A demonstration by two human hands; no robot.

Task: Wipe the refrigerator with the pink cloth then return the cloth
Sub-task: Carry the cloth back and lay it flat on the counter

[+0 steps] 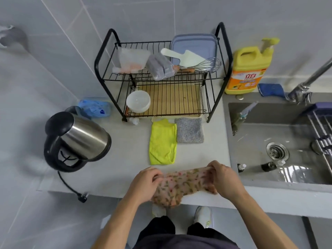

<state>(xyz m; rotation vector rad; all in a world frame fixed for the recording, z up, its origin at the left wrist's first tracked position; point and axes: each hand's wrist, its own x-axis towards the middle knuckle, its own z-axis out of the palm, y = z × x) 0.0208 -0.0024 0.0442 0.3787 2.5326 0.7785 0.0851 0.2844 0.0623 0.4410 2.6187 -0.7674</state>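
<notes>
Both hands, left (146,178) and right (223,177), fingers curled, pinching.

I had the dish rack (100,56) at the back of the counter (125,141), a bowl (138,101) on the left of its lower shelf and a whisk (206,65) on the right of the upper one. The kettle (79,139) sat left of the rack and nearer me. In front of the rack, the left folded cloth (162,141) lay touching the right folded cloth (189,130). At the front edge, the held cloth (181,186) stretched between my left hand (143,182) and right hand (224,178). The sink (251,141) lay to the right, with the detergent bottle (246,69) behind its left corner.
</notes>
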